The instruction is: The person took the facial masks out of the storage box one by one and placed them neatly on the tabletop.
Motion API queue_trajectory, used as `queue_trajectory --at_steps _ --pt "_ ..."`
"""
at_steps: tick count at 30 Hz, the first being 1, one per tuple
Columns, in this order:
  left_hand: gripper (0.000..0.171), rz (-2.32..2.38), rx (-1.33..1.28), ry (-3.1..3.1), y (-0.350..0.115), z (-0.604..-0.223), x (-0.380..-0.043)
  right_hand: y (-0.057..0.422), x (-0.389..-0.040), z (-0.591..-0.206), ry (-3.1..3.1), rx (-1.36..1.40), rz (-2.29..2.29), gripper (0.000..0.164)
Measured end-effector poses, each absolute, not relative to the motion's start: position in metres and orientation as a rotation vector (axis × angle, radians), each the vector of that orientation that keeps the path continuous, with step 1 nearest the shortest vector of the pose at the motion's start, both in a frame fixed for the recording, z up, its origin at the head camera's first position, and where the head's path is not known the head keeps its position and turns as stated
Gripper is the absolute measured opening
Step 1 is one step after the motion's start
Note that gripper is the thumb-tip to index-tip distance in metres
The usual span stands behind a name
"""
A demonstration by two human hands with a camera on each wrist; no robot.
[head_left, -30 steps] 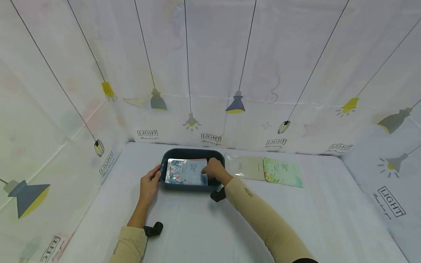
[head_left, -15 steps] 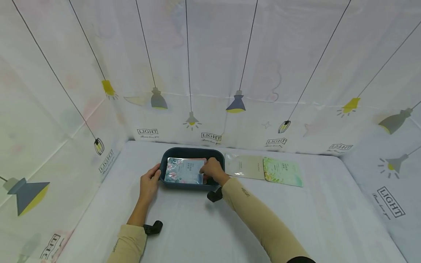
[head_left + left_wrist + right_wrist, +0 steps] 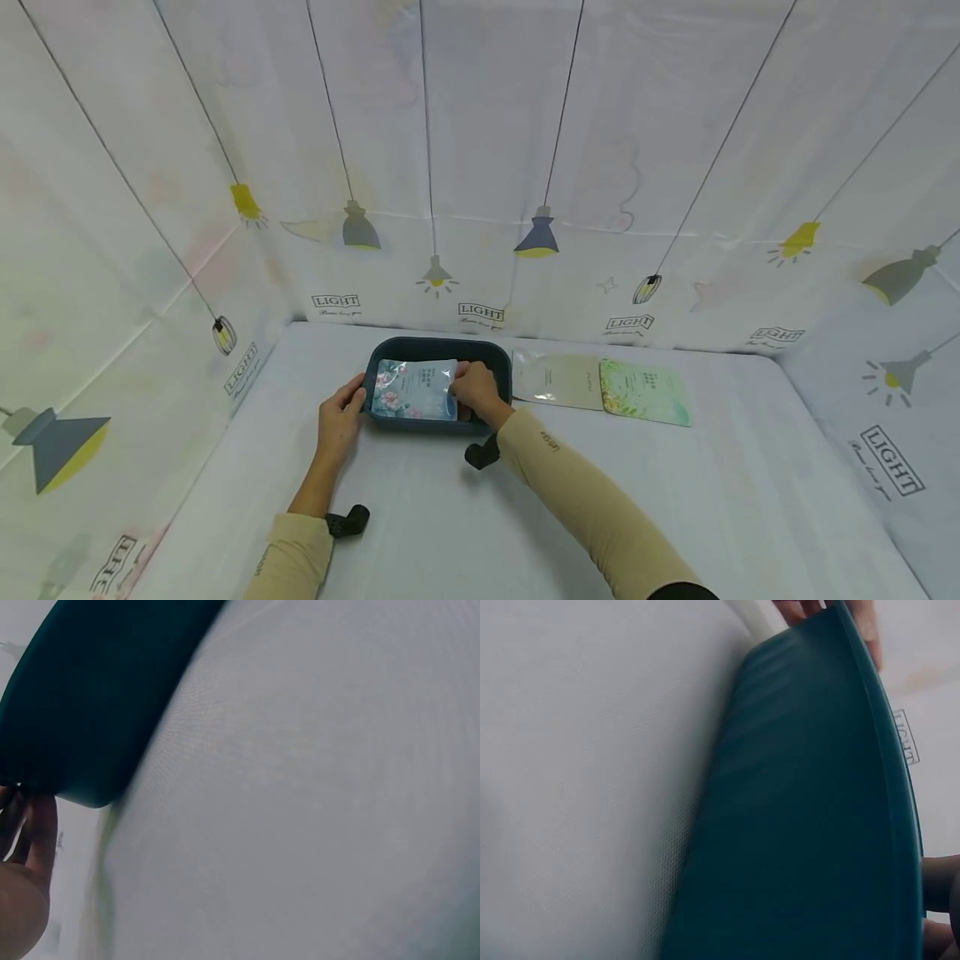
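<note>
A dark teal plastic basin (image 3: 442,427) sits on the white-covered table. My left hand (image 3: 340,423) grips its left end at the rim; in the left wrist view the fingers (image 3: 42,832) lie against the end wall. Inside the basin is a pale blue sheet mask packet (image 3: 415,390) with pink flowers, and my right hand (image 3: 476,392) pinches its right edge. A reddish edge shows beside that packet under my fingers. In the right wrist view the basin's long wall (image 3: 802,795) hides most of my right hand (image 3: 939,900).
Right of the basin lie a beige sheet mask packet (image 3: 562,382) with a clear shiny part and a green one (image 3: 645,393) overlapping it. A white curtain (image 3: 480,150) printed with lamps stands behind the table (image 3: 420,508) and along both sides.
My right hand has moved left, and the blue packet has slid left with it toward the basin's left end. My left hand has stayed on the rim.
</note>
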State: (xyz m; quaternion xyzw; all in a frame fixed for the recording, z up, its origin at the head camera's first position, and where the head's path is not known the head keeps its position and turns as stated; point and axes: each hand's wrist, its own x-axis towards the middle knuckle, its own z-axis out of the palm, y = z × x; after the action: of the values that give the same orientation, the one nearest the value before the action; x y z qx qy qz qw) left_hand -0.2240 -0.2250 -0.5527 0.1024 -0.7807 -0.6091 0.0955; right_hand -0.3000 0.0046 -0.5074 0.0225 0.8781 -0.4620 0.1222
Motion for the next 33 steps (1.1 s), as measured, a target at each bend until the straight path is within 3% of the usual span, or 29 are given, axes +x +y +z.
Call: queue_trajectory --at_steps 6,13,33 --pt "0.041 -1.779 0.318 -2.299 -0.227 -0.554 -0.223 -0.002 -0.299 -0.508 2.556 0.019 -1.399 0.033" --pt "0.038 -1.783 0.28 -2.248 -0.224 -0.557 -0.226 0.008 -0.304 -0.498 2.401 0.133 -1.626 0.023" --pt "0.035 -1.743 0.285 -2.229 -0.224 -0.557 -0.226 0.099 -0.31 -0.452 2.117 0.144 -1.921 0.036"
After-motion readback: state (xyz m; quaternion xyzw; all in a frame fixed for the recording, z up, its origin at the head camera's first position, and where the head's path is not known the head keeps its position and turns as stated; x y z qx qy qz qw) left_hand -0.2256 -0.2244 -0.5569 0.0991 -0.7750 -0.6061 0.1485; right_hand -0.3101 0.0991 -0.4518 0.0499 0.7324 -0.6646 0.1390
